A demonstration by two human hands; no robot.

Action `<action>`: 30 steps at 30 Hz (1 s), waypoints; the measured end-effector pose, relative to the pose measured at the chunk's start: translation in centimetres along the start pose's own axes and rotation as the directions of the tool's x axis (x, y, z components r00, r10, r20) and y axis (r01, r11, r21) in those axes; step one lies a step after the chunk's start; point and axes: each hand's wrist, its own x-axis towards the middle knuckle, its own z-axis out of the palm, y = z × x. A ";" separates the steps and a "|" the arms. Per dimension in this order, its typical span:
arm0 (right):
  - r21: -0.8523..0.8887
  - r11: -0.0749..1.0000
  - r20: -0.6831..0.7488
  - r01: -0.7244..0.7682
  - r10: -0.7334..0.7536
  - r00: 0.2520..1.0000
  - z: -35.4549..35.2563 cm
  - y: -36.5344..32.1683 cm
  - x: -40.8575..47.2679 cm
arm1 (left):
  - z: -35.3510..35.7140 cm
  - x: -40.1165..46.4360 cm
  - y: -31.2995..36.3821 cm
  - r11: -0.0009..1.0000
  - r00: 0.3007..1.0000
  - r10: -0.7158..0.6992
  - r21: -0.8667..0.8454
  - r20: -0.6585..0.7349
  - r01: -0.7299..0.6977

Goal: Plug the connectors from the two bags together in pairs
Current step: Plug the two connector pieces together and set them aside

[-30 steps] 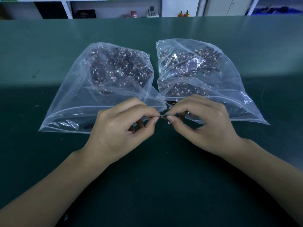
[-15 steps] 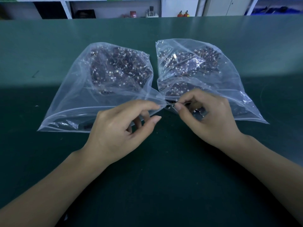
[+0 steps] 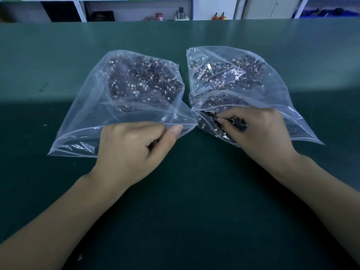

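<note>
Two clear plastic bags lie side by side on the green table, their mouths facing me. The left bag (image 3: 93, 117) and the right bag (image 3: 276, 98) each hold a heap of small dark wired connectors (image 3: 144, 80) with white plugs. My left hand (image 3: 134, 151) has its fingers curled, and its thumb and forefinger pinch the rim of the left bag's mouth. My right hand (image 3: 259, 133) reaches into the mouth of the right bag. Its fingertips are curled round dark connectors (image 3: 236, 123) lying there.
The green table (image 3: 194, 201) stretches wide in front of and behind the bags. Beyond its far edge stand white shelves (image 3: 136, 8) with small items. The two bags touch at their inner corners.
Both hands held a connector pair between them in front of the bags. The right hand carried it into the right bag's mouth. The left hand let go and moved up to the left bag's rim.
</note>
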 end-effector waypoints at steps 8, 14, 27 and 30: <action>-0.044 0.999 0.093 0.000 0.004 0.996 0.3 0.0 -0.2 | 0.2 -0.1 -2.1 0.967 0.982 -0.143 0.228 0.120 0.113; 0.007 0.999 0.122 0.053 -0.053 0.991 0.4 -0.4 -0.4 | 0.8 -0.6 -2.9 0.934 0.907 -0.258 0.326 0.333 0.146; 0.178 0.967 -0.019 0.180 -0.179 0.984 0.3 -1.9 -0.7 | 0.4 -0.4 -2.7 0.948 0.920 -0.260 0.257 0.295 0.186; 0.211 0.956 -0.029 0.203 -0.201 0.979 0.4 -2.2 -0.8 | 0.2 -0.3 -2.7 0.954 0.913 -0.265 0.223 0.311 0.200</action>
